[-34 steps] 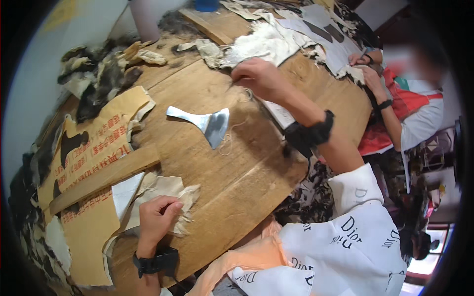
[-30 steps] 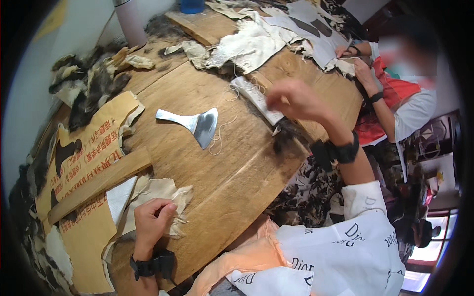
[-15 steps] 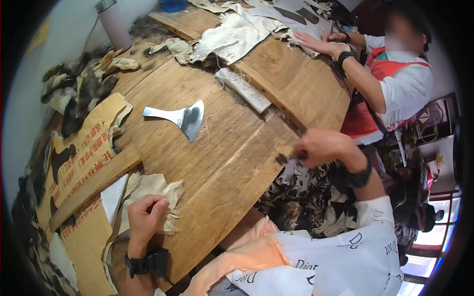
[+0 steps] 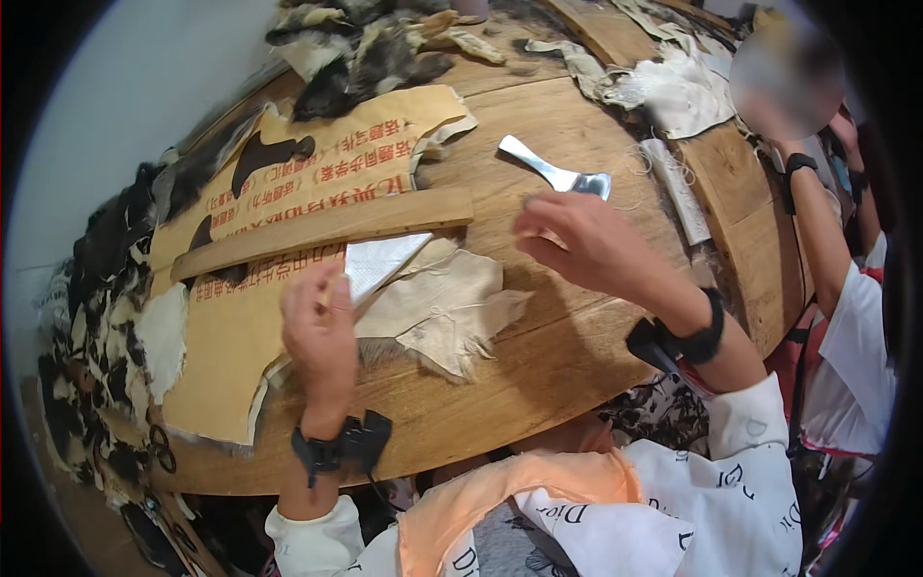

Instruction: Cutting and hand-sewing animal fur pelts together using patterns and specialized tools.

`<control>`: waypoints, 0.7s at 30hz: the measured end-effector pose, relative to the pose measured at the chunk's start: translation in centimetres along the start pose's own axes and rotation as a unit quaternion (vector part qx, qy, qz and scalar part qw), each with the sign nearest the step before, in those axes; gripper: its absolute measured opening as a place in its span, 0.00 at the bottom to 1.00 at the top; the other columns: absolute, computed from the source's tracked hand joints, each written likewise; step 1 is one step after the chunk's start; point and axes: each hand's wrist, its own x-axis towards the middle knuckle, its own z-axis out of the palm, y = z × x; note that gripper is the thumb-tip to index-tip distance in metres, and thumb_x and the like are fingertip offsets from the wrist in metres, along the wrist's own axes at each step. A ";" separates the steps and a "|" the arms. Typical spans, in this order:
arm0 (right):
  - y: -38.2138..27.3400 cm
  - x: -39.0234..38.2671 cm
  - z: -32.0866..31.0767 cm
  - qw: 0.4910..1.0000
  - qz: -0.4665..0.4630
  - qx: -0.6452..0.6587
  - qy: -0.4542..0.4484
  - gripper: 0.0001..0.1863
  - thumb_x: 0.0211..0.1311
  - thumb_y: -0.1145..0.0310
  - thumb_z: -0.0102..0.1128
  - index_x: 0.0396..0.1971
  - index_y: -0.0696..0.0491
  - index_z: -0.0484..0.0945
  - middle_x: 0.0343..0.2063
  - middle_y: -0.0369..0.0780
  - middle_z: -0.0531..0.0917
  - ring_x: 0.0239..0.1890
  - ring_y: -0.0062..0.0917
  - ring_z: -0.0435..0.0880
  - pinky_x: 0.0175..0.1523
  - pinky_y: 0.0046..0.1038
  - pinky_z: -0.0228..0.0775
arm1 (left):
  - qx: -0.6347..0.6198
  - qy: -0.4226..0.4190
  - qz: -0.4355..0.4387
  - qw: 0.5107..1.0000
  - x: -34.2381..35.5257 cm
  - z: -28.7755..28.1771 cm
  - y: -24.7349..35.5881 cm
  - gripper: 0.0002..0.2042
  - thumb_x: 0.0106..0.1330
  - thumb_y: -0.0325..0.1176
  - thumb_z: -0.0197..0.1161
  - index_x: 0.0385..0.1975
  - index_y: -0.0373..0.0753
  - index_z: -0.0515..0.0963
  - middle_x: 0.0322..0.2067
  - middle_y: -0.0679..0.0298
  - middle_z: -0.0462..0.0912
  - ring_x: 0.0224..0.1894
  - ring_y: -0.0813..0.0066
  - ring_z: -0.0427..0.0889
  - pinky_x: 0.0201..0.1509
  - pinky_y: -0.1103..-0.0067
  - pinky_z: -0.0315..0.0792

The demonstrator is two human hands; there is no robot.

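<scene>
My left hand (image 4: 319,322) hovers over the yellow printed paper (image 4: 212,356), loosely bent and open, beside a white folded sheet (image 4: 375,260) and a pale hide piece (image 4: 442,308). My right hand (image 4: 572,240) is raised over the wooden table to the right of the hide, open with curved fingers and apparently empty. Just beyond it lies a metal blade with a flared end (image 4: 548,168). A wooden batten (image 4: 317,229) lies across the paper, with dark cut shapes (image 4: 260,154) on the paper.
Dark fur scraps (image 4: 336,58) and white hide (image 4: 683,96) lie at the back. A white block (image 4: 678,192) with string lies beside a raised board (image 4: 740,250). A co-worker (image 4: 827,356) works on the right. Black scissors (image 4: 162,447) are at the lower left.
The view has swung left, so the table appears shifted right. My right hand has come from the right edge to near the blade and hide. My left hand's fingers have loosened and lifted.
</scene>
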 end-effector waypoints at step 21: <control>1.9 4.1 4.3 0.998 -0.009 -0.013 0.062 0.22 0.47 0.66 0.65 0.42 0.55 0.70 0.34 0.43 0.76 0.40 0.37 0.75 0.44 0.33 0.68 | 0.059 -0.205 0.254 0.943 -1.6 1.2 -0.3 0.13 0.47 0.27 0.65 0.35 0.49 0.82 0.41 0.62 0.77 0.45 0.61 0.71 0.47 0.73 0.69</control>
